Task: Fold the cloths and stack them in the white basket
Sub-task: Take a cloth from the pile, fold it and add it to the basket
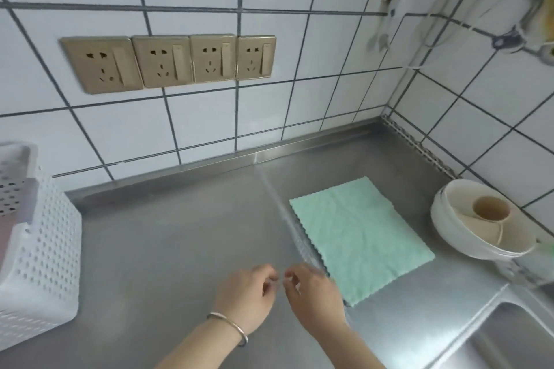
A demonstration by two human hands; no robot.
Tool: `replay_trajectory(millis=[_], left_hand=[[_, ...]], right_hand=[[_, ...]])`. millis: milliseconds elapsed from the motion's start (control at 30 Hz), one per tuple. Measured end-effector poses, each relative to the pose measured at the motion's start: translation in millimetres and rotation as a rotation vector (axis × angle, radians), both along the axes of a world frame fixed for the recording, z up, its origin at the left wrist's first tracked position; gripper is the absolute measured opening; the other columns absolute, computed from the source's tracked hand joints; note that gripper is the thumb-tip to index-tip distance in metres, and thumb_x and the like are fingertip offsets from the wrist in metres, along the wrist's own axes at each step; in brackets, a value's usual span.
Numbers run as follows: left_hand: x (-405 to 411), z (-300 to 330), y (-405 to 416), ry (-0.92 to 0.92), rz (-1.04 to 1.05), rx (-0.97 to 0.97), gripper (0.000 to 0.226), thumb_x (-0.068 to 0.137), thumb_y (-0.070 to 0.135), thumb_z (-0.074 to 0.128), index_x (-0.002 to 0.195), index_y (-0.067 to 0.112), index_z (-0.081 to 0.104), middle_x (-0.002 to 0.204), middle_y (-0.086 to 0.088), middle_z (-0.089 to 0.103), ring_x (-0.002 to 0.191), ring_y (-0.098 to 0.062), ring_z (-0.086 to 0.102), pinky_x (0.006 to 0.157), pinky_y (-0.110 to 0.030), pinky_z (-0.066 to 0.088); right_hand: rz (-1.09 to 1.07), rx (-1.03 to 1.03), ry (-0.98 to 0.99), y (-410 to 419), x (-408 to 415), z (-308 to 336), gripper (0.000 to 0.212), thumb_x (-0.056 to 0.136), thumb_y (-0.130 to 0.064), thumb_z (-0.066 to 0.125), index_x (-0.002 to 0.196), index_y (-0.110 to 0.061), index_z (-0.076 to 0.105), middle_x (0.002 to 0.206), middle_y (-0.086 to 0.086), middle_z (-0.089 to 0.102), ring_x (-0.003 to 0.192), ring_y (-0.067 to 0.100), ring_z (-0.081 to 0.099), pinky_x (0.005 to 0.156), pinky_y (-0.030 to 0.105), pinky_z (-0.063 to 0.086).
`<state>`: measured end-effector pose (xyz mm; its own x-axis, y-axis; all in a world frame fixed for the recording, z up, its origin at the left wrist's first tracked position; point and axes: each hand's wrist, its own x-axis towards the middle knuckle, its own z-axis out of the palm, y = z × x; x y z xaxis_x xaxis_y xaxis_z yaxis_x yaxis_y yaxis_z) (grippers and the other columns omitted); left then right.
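A mint-green square cloth with wavy edges [361, 238] lies flat on the stainless steel counter [180, 237], to the right of both hands. The left hand [244, 296] and the right hand [313, 293] are close together over the counter, fingers loosely curled, holding nothing. The white perforated plastic basket [45, 260] stands at the far left. A white bowl [479, 220] stands near the cloth.
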<state>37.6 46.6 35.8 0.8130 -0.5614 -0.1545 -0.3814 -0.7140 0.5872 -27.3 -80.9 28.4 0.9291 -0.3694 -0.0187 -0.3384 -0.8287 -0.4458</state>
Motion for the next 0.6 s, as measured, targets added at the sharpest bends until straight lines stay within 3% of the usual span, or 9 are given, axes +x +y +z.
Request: replay_trajectory(millis=[100, 233, 333, 367, 400, 500, 600], left_hand=[[-10, -15, -45, 0.092, 0.004, 0.013, 0.016, 0.089, 0.032, 0.049, 0.100, 0.028, 0.060, 0.099, 0.013, 0.069, 0.096, -0.010, 0.063, 0.080, -0.022, 0.047], [-28, -30, -86, 0.192, 0.065, 0.052, 0.013, 0.090, 0.026, 0.049, 0.083, 0.035, 0.057, 0.094, 0.010, 0.070, 0.095, -0.009, 0.064, 0.075, -0.018, 0.042], [-29, -40, -97, 0.277, 0.130, 0.089, 0.028, 0.089, 0.024, 0.050, 0.065, 0.037, 0.044, 0.078, 0.015, 0.060, 0.094, -0.010, 0.063, 0.070, -0.016, 0.040], [-29, -42, -100, 0.303, 0.138, 0.093, 0.030, 0.089, 0.024, 0.050, 0.064, 0.038, 0.043, 0.079, 0.015, 0.059, 0.094, -0.011, 0.063, 0.074, -0.019, 0.042], [-30, -43, -103, 0.316, 0.138, 0.091, 0.030, 0.089, 0.023, 0.049, 0.064, 0.039, 0.043, 0.082, 0.013, 0.062, 0.095, -0.012, 0.063, 0.077, -0.020, 0.044], [-38, -43, -113, 0.271, 0.103, 0.088, 0.016, 0.090, 0.022, 0.048, 0.086, 0.036, 0.054, 0.101, 0.010, 0.065, 0.100, -0.010, 0.060, 0.083, -0.018, 0.042], [-44, -48, -123, 0.060, -0.068, 0.100, 0.039, 0.086, 0.017, 0.050, 0.122, 0.029, 0.049, 0.124, 0.013, 0.050, 0.118, -0.009, 0.046, 0.096, -0.017, 0.034]], right_hand=[[-0.074, -0.080, 0.109, -47, -23, -27, 0.019, 0.076, -0.024, 0.064, 0.095, -0.022, 0.067, 0.094, -0.004, 0.063, 0.093, 0.020, 0.060, 0.063, 0.027, 0.045], [-0.070, -0.218, 0.225, -92, -48, -64, 0.034, 0.034, -0.027, 0.082, 0.062, -0.023, 0.063, 0.066, -0.005, 0.058, 0.058, 0.017, 0.059, 0.042, 0.025, 0.046], [-0.029, -0.265, 0.217, -108, -53, -73, 0.019, 0.047, -0.025, 0.072, 0.061, -0.019, 0.061, 0.064, -0.002, 0.056, 0.055, 0.021, 0.056, 0.041, 0.028, 0.044], [-0.027, -0.298, 0.185, -114, -54, -77, 0.006, 0.055, -0.021, 0.060, 0.061, -0.018, 0.061, 0.064, 0.000, 0.055, 0.054, 0.022, 0.055, 0.041, 0.028, 0.043], [-0.021, -0.299, 0.165, -119, -54, -79, 0.014, 0.060, -0.015, 0.045, 0.061, -0.016, 0.060, 0.063, 0.001, 0.054, 0.052, 0.022, 0.054, 0.041, 0.029, 0.042], [-0.007, -0.312, 0.109, -133, -56, -84, 0.032, 0.061, -0.008, 0.026, 0.058, -0.014, 0.057, 0.057, 0.003, 0.052, 0.047, 0.023, 0.051, 0.039, 0.029, 0.039], [0.045, -0.283, 0.026, -141, -51, -80, 0.020, 0.056, -0.010, 0.038, 0.056, -0.017, 0.057, 0.056, -0.003, 0.050, 0.048, 0.020, 0.051, 0.047, 0.026, 0.038]])
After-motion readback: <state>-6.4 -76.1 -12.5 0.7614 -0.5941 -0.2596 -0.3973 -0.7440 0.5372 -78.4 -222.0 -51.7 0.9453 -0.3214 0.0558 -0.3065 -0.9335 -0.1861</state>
